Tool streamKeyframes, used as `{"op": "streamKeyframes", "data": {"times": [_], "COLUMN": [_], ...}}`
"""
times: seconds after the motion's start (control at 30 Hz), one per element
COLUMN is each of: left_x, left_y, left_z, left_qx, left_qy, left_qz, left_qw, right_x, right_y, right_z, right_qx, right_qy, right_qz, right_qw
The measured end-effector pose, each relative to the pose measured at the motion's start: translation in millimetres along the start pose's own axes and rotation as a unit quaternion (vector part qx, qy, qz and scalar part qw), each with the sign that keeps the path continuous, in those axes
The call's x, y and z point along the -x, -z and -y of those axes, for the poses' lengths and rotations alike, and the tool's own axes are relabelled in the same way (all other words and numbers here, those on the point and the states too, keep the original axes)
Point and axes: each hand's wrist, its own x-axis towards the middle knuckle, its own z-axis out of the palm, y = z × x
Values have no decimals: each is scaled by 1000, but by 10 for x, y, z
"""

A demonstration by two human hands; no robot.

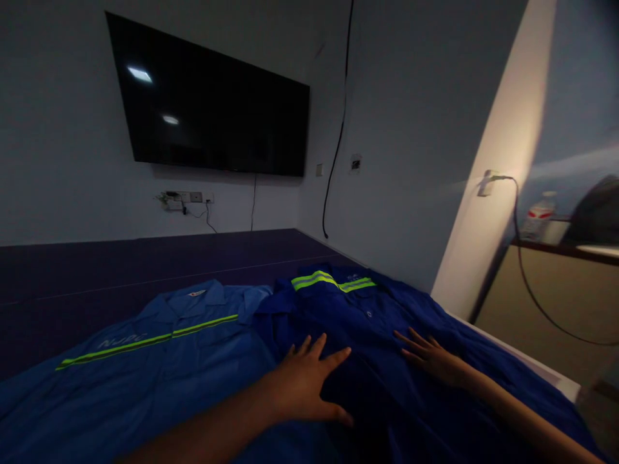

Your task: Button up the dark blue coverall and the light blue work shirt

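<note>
At the far left of the purple surface (97,270), the light-blue jacket (164,370) lies spread with its collar (213,294) toward the wall and its yellow-green stripe (206,327) running almost unbroken across the chest; it looks flat enough to be a fair guide for its neighbour, and is best not dragged. Where the two garments meet, the left hand (304,383) is palm down with its fingers spread and released, gripping nothing; whether it bears on the cloth or only skims it, I cannot tell. If the work is smoothing, as it seems, this hand would do well to anchor lightly, because a push here could ruck both layers at once. Next comes the dark-blue jacket (355,325), lying to the right of the lighter one and adjoining it, under the reach of both hands. Its bright band (314,279) steps at the front opening, so the two halves probably want easing level before the body is flattened. The right hand (432,357), over that jacket's right part, also has loose, extended fingers with nothing grasped; a slow outward stroke should suit it better than pinching. Farther right, the pale ledge (556,381) borders the cloth, so strokes had better stop short of it.
</note>
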Motion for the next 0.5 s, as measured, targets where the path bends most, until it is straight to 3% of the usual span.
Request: {"op": "streamKeyframes", "data": {"times": [0.1,0.2,0.3,0.4,0.5], "left_x": [-234,-511,-660,-533,-136], "left_y": [-251,-465,-601,-618,-510], "left_z": [-71,-116,-186,-247,-236], "left_qx": [16,31,9,-9,-32], "left_qy": [-19,-20,-20,-39,-97], "left_qz": [41,75,58,21,-17], "left_qw": [999,997,998,999,995], "right_x": [-195,-349,-417,-322,75], "right_y": [115,262,347,338,270], "right_z": [-94,-169,-146,5,194], "right_qx": [-5,8,95,142,84], "right_qy": [-8,27,-10,-51,39], "right_qz": [38,60,42,-28,-59], "right_qw": [999,998,995,988,994]}}
